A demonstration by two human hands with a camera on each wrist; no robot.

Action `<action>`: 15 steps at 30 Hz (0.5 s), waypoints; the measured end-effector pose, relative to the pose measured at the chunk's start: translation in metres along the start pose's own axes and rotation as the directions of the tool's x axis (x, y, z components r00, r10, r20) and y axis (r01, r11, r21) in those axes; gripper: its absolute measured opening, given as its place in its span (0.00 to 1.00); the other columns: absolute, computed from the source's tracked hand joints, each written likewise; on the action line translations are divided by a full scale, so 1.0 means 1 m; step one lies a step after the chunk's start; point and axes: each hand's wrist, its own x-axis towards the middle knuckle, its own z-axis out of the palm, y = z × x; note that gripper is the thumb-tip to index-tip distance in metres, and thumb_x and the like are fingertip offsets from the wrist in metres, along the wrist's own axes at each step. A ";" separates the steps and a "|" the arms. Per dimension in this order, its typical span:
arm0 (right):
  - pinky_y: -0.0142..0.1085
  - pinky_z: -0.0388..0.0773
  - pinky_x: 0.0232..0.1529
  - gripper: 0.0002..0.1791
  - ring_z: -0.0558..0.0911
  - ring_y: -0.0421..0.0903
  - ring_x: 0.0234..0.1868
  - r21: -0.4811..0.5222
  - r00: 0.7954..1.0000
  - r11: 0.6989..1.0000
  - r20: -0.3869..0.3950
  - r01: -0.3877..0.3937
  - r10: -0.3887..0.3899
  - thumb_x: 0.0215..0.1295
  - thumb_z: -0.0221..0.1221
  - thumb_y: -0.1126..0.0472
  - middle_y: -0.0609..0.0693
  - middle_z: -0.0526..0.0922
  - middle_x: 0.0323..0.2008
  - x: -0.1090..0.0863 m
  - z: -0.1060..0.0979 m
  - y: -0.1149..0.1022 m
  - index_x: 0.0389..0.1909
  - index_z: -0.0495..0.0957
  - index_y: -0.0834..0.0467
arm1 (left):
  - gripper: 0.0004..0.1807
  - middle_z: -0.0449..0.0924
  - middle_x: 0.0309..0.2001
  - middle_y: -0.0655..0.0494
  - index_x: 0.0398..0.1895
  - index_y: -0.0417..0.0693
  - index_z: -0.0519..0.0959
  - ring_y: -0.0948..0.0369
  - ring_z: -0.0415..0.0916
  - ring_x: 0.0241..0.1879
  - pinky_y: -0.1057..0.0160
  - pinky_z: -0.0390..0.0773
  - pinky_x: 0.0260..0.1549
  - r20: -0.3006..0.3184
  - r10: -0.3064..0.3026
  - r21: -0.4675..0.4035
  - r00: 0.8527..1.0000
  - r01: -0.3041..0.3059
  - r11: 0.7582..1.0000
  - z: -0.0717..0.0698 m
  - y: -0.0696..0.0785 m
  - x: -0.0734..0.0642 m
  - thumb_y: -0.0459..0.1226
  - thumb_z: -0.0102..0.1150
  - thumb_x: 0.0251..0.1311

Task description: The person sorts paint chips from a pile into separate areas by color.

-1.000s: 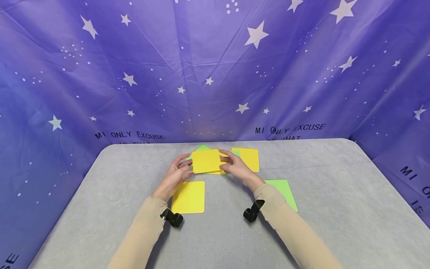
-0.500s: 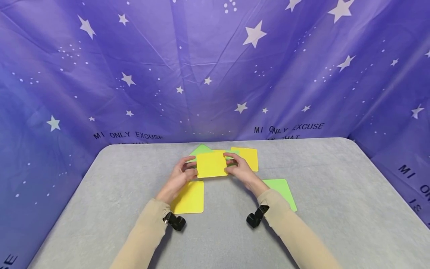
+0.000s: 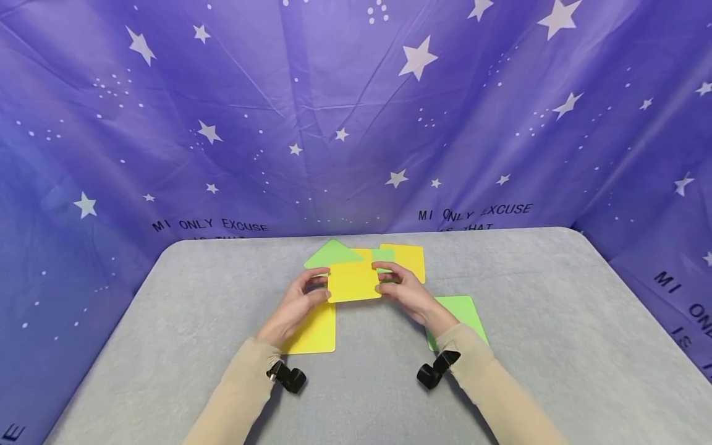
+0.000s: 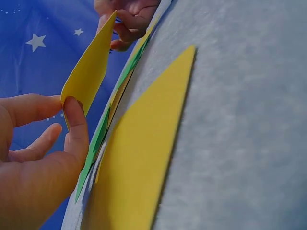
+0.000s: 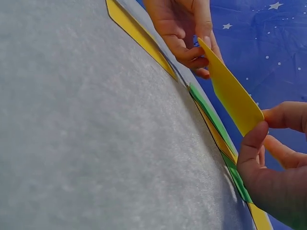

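Both hands hold one yellow square card (image 3: 353, 282) above the table, one at each side edge. The left hand (image 3: 296, 306) pinches its left edge between thumb and fingers; the left wrist view shows the thumb on the near face of the yellow card (image 4: 93, 67). On the opposite edge, the right hand (image 3: 413, 295) pinches the card in the same way, thumb in front, seen also in the right wrist view with the yellow card (image 5: 235, 98). Behind the held card lie overlapping cards, among them a green card (image 3: 332, 252), partly hidden by it.
A yellow card (image 3: 317, 330) lies under the left forearm's side, and a green card (image 3: 460, 314) lies beside the right wrist. Another yellow card (image 3: 408, 256) is at the back right of the pile. A starry purple curtain (image 3: 311, 111) hangs behind the grey table (image 3: 367, 395).
Both hands have brought the yellow card up off the pile and toward the person, slightly to the right. More of the green and yellow cards behind it shows now.
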 end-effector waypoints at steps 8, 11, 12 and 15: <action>0.32 0.77 0.43 0.31 0.73 0.45 0.43 -0.004 0.999 1.000 0.021 -0.026 0.026 0.59 0.57 0.74 0.58 0.69 0.49 -0.011 0.000 0.003 0.65 0.66 0.66 | 0.31 0.67 0.55 0.40 0.63 0.36 0.68 0.51 0.65 0.53 0.66 0.76 0.46 0.026 -0.023 -0.011 0.999 0.024 1.000 0.001 -0.004 -0.011 0.21 0.56 0.51; 0.32 0.77 0.43 0.30 0.72 0.45 0.44 -0.007 0.999 1.000 0.033 -0.021 0.021 0.59 0.57 0.74 0.58 0.69 0.49 -0.014 -0.001 0.004 0.65 0.66 0.67 | 0.31 0.66 0.56 0.39 0.63 0.36 0.68 0.50 0.65 0.54 0.66 0.75 0.46 0.033 -0.025 -0.014 0.999 0.025 1.000 0.002 -0.005 -0.013 0.21 0.56 0.52; 0.32 0.77 0.43 0.30 0.72 0.45 0.44 -0.008 0.999 1.000 0.038 -0.018 0.018 0.59 0.57 0.74 0.57 0.69 0.48 -0.016 -0.001 0.004 0.65 0.66 0.67 | 0.31 0.66 0.56 0.39 0.63 0.36 0.67 0.50 0.65 0.54 0.66 0.75 0.46 0.034 -0.028 -0.020 0.999 0.029 0.999 0.002 -0.005 -0.014 0.21 0.56 0.52; 0.32 0.77 0.43 0.30 0.72 0.45 0.44 -0.012 0.999 1.000 0.051 -0.012 0.012 0.59 0.58 0.73 0.57 0.69 0.48 -0.019 0.000 0.004 0.65 0.66 0.68 | 0.31 0.66 0.56 0.38 0.64 0.36 0.66 0.51 0.66 0.53 0.66 0.75 0.45 0.036 -0.042 -0.040 0.998 0.043 0.998 0.002 -0.005 -0.017 0.21 0.56 0.54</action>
